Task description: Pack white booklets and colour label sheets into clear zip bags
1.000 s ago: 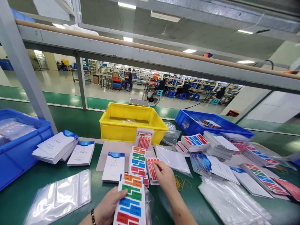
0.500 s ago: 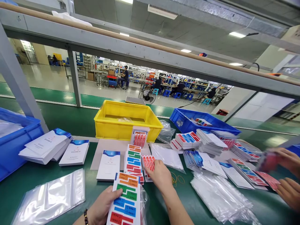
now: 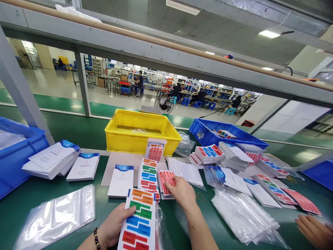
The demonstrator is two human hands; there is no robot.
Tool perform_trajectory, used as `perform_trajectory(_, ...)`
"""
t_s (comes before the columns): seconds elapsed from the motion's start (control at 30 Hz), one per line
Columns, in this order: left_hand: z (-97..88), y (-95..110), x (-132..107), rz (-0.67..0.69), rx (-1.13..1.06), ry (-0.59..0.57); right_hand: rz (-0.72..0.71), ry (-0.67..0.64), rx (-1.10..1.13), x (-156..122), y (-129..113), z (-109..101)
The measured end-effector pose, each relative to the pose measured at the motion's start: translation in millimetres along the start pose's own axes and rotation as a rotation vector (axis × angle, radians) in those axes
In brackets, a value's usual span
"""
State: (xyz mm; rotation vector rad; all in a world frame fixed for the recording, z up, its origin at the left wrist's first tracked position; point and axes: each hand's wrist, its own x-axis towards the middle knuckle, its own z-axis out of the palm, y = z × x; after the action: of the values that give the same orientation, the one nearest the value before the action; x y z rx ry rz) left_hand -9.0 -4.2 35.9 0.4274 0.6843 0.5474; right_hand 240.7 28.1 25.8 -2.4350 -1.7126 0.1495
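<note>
My left hand [image 3: 114, 222], wearing a bead bracelet, is closed on a label sheet [image 3: 139, 217] with orange, green, blue and red labels, its thumb on the front. Clear plastic shows beneath that sheet. My right hand [image 3: 182, 194] pinches the right edge of a sheet of red labels [image 3: 170, 177], which sits askew over the small red-label pile [image 3: 161, 184]. Directly left of this pile lies a stack of multicoloured label sheets [image 3: 148, 175]. Farther left is a stack of white booklets with blue tops [image 3: 120, 182].
Behind stands a yellow bin [image 3: 130, 142], with blue bins [image 3: 20, 152] at the sides. Clear bags [image 3: 59, 215] lie front left, more bags [image 3: 241, 215] front right. Booklet and label piles spread rightward. Another person's hand [image 3: 316, 229] is at the right edge.
My right hand has shifted slightly right, and the top red label sheet has slid right with it. The other person's hands have moved down; one remains visible. My left hand keeps its hold.
</note>
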Motion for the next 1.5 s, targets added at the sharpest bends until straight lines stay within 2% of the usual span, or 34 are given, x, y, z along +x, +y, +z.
perform_trajectory(0.07,-1.5,0.3,1.5,0.017,-0.010,0.012,0.050,0.002,0.076,5.1,10.8,0.8)
perform_trajectory(0.2,-4.1,-1.7,6.2,0.072,-0.027,0.075,0.144,0.045,0.365,16.6,34.1,2.4)
perform_trajectory(0.3,-5.7,-3.2,8.6,0.104,-0.045,0.103,0.116,0.081,0.518,17.7,40.5,-1.8)
perform_trajectory(0.37,-7.0,-4.1,10.0,0.130,-0.065,0.101,0.059,0.059,0.657,10.7,32.2,-5.7)
perform_trajectory(0.43,-8.8,-5.7,12.1,0.163,-0.086,0.082,-0.011,-0.044,0.934,-3.3,13.3,-7.1)
perform_trajectory(0.5,-10.9,-8.3,14.6,0.210,-0.100,0.046,-0.078,-0.263,1.215,-21.6,-12.0,-3.8)
perform_trajectory(0.6,-13.5,-13.1,17.4,0.301,-0.063,-0.015,-0.133,-0.536,1.299,-46.0,-47.3,8.7)
perform_trajectory(0.67,-14.1,-15.5,17.6,0.344,0.017,-0.041,-0.123,-0.608,1.258,-54.1,-61.0,18.0)
perform_trajectory(0.73,-13.9,-16.8,16.7,0.366,0.099,-0.045,-0.123,-0.568,1.195,-55.6,-65.4,24.4)
perform_trajectory(0.8,-13.5,-17.2,15.7,0.365,0.151,-0.029,-0.135,-0.426,1.179,-53.6,-63.7,26.4)
perform_trajectory(0.87,-13.5,-17.3,15.1,0.346,0.181,-0.022,-0.134,-0.300,1.262,-51.5,-60.4,24.5)
perform_trajectory(0.9,-13.8,-17.1,14.9,0.331,0.200,-0.023,-0.131,-0.293,1.336,-50.9,-59.1,22.7)
perform_trajectory(1.0,-15.4,-14.6,14.3,0.295,0.318,-0.066,-0.174,-0.503,1.509,-49.1,-55.4,17.7)
perform_trajectory(1.03,-16.1,-12.7,13.9,0.308,0.391,-0.084,-0.188,-0.545,1.535,-47.5,-53.4,16.6)
perform_trajectory(1.07,-16.8,-10.4,13.3,0.337,0.484,-0.087,-0.180,-0.534,1.555,-44.9,-50.7,15.7)
perform_trajectory(1.1,-17.3,-7.8,12.5,0.373,0.598,-0.062,-0.145,-0.474,1.579,-41.5,-47.5,15.1)
perform_trajectory(1.2,-17.9,-1.4,9.9,0.427,1.005,0.106,0.035,-0.165,1.702,-30.5,-38.5,14.6)
perform_trajectory(1.27,-17.1,0.0,8.7,0.421,1.198,0.113,0.100,-0.051,1.773,-27.1,-36.9,15.1)
perform_trajectory(1.37,-15.5,-0.8,7.9,0.475,1.247,-0.014,0.071,-0.083,1.772,-29.9,-41.0,16.8)
perform_trajectory(1.5,-15.6,0.7,6.9,0.548,1.137,0.009,-0.007,-0.188,1.669,-33.9,-41.8,17.7)
